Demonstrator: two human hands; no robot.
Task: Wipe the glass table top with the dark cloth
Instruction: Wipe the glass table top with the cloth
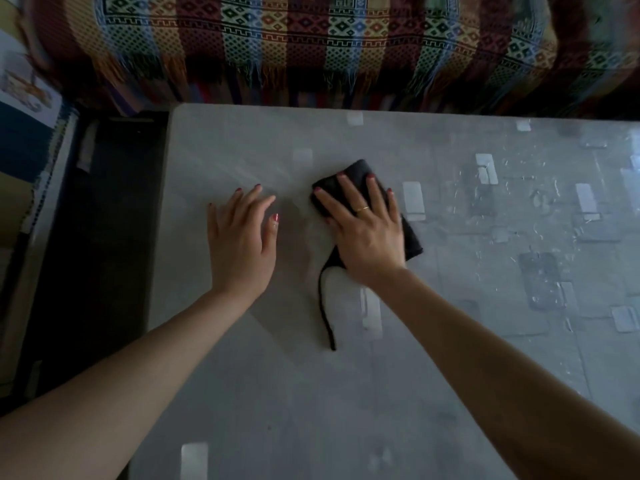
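At the far left a dark floor strip [100, 237] runs beside the table [242, 393]. Your left hand [242, 233] lies flat on the glass, fingers straight and spread, holding nothing. Just right of it, your right hand [363, 230] presses the cloth [349, 178] onto the glass with straight, splayed fingers (a ring on one). A thin strap of cloth trails toward you. Beyond the far edge hangs a patterned blanket [311, 39].
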